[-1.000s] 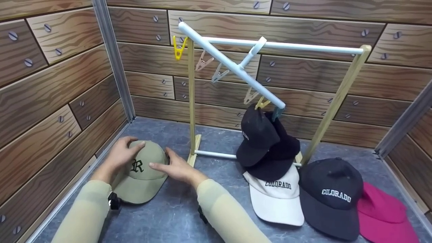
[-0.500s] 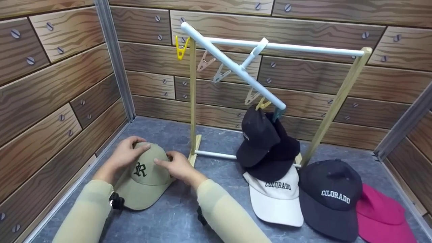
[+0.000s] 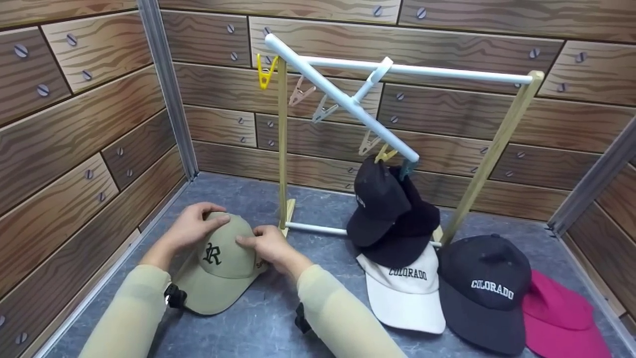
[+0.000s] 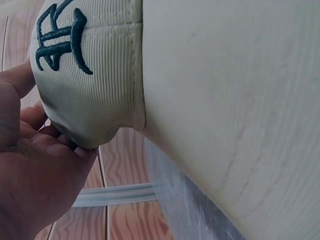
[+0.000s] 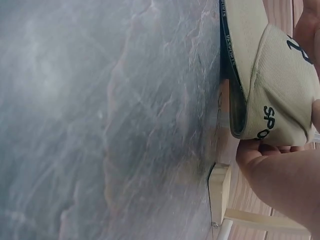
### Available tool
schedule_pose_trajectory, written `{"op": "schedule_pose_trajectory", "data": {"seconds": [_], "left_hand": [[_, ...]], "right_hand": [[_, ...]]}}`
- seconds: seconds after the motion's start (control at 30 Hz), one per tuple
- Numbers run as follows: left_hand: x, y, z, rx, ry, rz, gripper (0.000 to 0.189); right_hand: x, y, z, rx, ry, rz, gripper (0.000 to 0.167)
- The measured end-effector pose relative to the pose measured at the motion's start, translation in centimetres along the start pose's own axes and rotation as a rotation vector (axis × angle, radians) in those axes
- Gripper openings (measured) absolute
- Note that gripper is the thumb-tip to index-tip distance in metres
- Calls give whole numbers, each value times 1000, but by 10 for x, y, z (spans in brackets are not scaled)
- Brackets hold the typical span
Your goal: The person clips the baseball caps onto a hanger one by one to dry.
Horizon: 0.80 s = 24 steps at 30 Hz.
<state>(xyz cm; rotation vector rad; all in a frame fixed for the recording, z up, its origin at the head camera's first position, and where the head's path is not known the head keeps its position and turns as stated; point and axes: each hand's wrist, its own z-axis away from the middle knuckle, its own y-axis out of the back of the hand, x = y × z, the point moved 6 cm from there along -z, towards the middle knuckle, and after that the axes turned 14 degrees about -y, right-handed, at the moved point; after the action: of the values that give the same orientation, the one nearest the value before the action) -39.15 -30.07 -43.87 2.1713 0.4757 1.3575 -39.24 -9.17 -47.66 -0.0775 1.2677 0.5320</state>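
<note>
Nearby, at the right of the grey marbled bench (image 3: 238, 338), lie a magenta cloth cap (image 3: 561, 318), a navy cloth cap (image 3: 482, 308) and a white cloth cap (image 3: 405, 298). At the left, a khaki cloth cap (image 3: 223, 271) has its right edge raised off the bench; the left hand (image 3: 194, 228) grips one side between thumb and fingers, the right hand (image 3: 273, 247) pinches the other likewise. Behind, two dark cloth caps (image 3: 380, 209) hang from a pale-blue hanger (image 3: 333, 89) on a wood-posted rack (image 3: 282, 149).

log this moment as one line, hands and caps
left hand: grips olive cap; right hand: grips olive cap; two dark caps: clipped to hanger; white cap: on tabletop
</note>
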Motion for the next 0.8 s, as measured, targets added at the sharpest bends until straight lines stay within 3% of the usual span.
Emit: {"op": "schedule_pose_trajectory", "data": {"seconds": [0.37,0.53,0.8], "left_hand": [[7,-8,-5,-21,40,58,47],[15,-12,-8,-29,28,84,45],[28,-20,-10,-33,7,133,40]], "right_hand": [[0,13,8,31,64,-33,23],[-1,21,12,66,100,-54,20],[5,32,21,35,128,-105,17]]}}
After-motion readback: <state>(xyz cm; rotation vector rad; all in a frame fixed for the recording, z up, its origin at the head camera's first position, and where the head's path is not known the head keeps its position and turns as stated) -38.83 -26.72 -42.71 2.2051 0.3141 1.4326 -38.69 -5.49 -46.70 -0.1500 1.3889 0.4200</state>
